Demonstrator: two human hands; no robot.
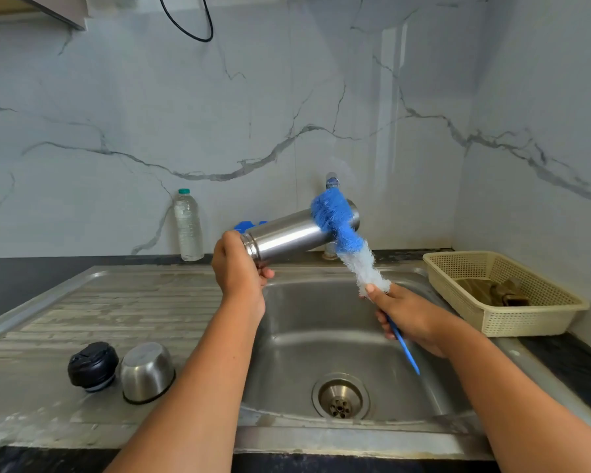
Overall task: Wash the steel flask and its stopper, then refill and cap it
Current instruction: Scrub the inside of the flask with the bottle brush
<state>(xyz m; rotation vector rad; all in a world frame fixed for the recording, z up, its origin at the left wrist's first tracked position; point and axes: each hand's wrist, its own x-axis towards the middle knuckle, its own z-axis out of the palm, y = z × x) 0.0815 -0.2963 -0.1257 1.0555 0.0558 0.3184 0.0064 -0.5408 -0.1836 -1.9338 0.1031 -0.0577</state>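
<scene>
Head view: the left hand (238,268) curls round the neck of the steel flask (287,235), holding it tilted above the sink (287,353), its mouth hidden by the palm. The right hand (406,315) grips the bottle brush (342,233) by its thin blue handle; fluffy blue-and-white bristles lie across the flask's base, partly hiding the tap (331,180). A black stopper (93,367) and a domed steel cup (147,372) stand on the drainboard (99,302).

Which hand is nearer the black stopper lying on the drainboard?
Left. The left hand grips the flask at its mouth end, up and right of the stopper; the right hand, holding the bottle brush, is farther right over the sink.
</scene>
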